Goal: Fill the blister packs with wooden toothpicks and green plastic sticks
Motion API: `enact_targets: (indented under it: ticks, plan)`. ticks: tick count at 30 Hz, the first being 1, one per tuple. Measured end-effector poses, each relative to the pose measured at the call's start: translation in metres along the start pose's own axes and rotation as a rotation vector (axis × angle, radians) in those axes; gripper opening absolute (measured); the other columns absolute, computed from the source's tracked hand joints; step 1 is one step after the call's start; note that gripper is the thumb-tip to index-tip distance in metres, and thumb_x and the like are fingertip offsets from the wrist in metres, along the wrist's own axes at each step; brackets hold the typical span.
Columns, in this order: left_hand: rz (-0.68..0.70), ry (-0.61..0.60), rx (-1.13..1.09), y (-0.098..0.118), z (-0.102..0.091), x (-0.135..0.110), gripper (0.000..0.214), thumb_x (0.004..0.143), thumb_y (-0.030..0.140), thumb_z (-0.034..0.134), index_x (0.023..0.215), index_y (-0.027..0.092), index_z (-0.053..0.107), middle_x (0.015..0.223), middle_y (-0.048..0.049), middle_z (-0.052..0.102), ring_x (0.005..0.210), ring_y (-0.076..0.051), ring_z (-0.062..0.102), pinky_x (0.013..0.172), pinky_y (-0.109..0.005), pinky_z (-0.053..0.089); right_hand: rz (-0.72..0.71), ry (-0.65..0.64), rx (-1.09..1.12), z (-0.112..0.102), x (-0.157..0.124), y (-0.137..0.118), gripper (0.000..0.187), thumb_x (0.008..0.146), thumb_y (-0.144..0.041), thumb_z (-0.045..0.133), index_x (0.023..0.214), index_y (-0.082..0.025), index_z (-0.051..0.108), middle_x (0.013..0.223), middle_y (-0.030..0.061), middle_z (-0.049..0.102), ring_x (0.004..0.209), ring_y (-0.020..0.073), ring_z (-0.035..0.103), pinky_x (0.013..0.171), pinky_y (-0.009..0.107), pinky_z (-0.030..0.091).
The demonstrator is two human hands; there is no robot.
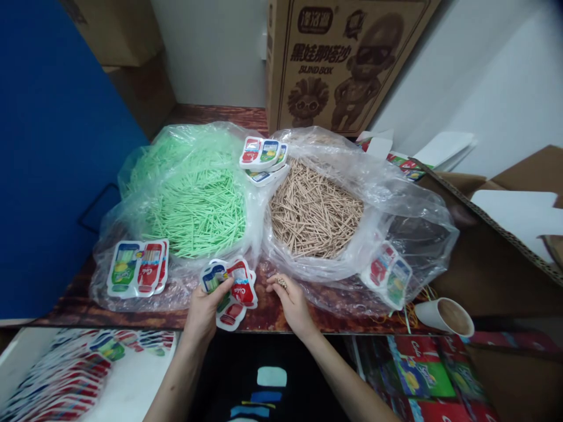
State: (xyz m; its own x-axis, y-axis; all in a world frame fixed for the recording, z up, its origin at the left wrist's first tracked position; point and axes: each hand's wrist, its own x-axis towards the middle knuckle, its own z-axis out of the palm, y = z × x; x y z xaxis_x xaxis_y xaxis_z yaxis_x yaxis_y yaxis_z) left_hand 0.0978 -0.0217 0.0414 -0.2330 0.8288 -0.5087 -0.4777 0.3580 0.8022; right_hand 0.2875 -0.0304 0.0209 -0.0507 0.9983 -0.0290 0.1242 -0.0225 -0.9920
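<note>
Two clear plastic bags sit side by side on the wooden table (272,316). The left bag (132,199) holds a heap of green sticks (197,205); the right bag (396,199) holds tan sticks (312,217). Just in front of the green bag, the left hand (204,310) grips a fanned stack of small printed trays (233,290), several, too overlapped to count. In front of the tan bag, the right hand (292,302) pinches a small bundle of tan sticks (281,283) between thumb and fingers. Two trays (138,268) rest against the green bag, a few more (264,155) lie on top between the bags, and one paper cup (444,316) lies on its side right of the tan bag.
</note>
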Motion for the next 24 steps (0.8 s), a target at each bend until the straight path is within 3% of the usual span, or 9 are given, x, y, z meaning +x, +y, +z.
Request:
enact_targets:
  ticks: [3, 5, 9, 14, 20, 24]
  plan:
    - [-0.011, 0.012, -0.019, 0.002, 0.000, -0.001, 0.036, 0.050, 0.026, 0.089, 0.079, 0.012, 0.071, 0.071, -0.0026, 0.075, 0.058, -0.017, 0.069, 0.058, -0.025, 0.056, 0.035, -0.008, 0.074, -0.012, 0.012, -0.022, 0.019, 0.090, -0.028, 0.047, 0.102, -0.019, 0.059, 0.071, -0.0012, 0.062, 0.062, 0.0128, 0.057, 0.065, 0.025, 0.046]
    - [-0.023, 0.018, -0.014, 0.003, 0.000, -0.001, 0.037, 0.050, 0.025, 0.089, 0.080, 0.012, 0.071, 0.072, -0.0030, 0.075, 0.059, -0.018, 0.069, 0.058, -0.026, 0.057, 0.003, 0.013, 0.072, -0.030, 0.030, -0.043, 0.019, 0.090, -0.027, 0.047, 0.104, -0.020, 0.056, 0.072, -0.0020, 0.062, 0.059, 0.0117, 0.055, 0.061, 0.024, 0.046]
    - [-0.023, 0.029, 0.014, 0.003, -0.001, -0.001, 0.041, 0.050, 0.024, 0.089, 0.085, 0.012, 0.071, 0.074, -0.0032, 0.076, 0.063, -0.020, 0.071, 0.058, -0.027, 0.058, -0.100, 0.141, -0.222, -0.084, 0.083, -0.074, 0.011, 0.086, -0.026, 0.048, 0.090, -0.021, 0.057, 0.074, -0.0007, 0.067, 0.057, 0.0125, 0.056, 0.058, 0.024, 0.044]
    - [-0.041, 0.050, -0.008, 0.002, -0.004, -0.001, 0.044, 0.047, 0.024, 0.090, 0.085, 0.012, 0.071, 0.074, -0.0024, 0.076, 0.061, -0.019, 0.071, 0.059, -0.026, 0.059, -0.191, 0.330, -0.536, -0.132, 0.129, -0.073, 0.011, 0.078, -0.022, 0.052, 0.070, -0.021, 0.060, 0.070, 0.0019, 0.068, 0.071, 0.0192, 0.062, 0.071, 0.031, 0.048]
    - [-0.047, 0.050, -0.010, -0.001, -0.007, 0.000, 0.042, 0.047, 0.024, 0.090, 0.083, 0.012, 0.072, 0.075, -0.0032, 0.077, 0.062, -0.019, 0.071, 0.059, -0.026, 0.059, -0.231, 0.253, -0.211, -0.127, 0.122, -0.051, 0.020, 0.081, -0.028, 0.051, 0.089, -0.020, 0.068, 0.089, 0.0051, 0.073, 0.079, 0.0204, 0.068, 0.080, 0.036, 0.053]
    - [-0.052, 0.049, -0.022, 0.002, -0.004, 0.000, 0.044, 0.046, 0.024, 0.091, 0.085, 0.012, 0.072, 0.075, -0.0035, 0.077, 0.062, -0.020, 0.071, 0.059, -0.026, 0.059, -0.241, 0.366, -0.371, -0.121, 0.112, -0.049, 0.023, 0.083, -0.028, 0.052, 0.094, -0.020, 0.071, 0.093, 0.0069, 0.074, 0.086, 0.0236, 0.069, 0.084, 0.039, 0.051]
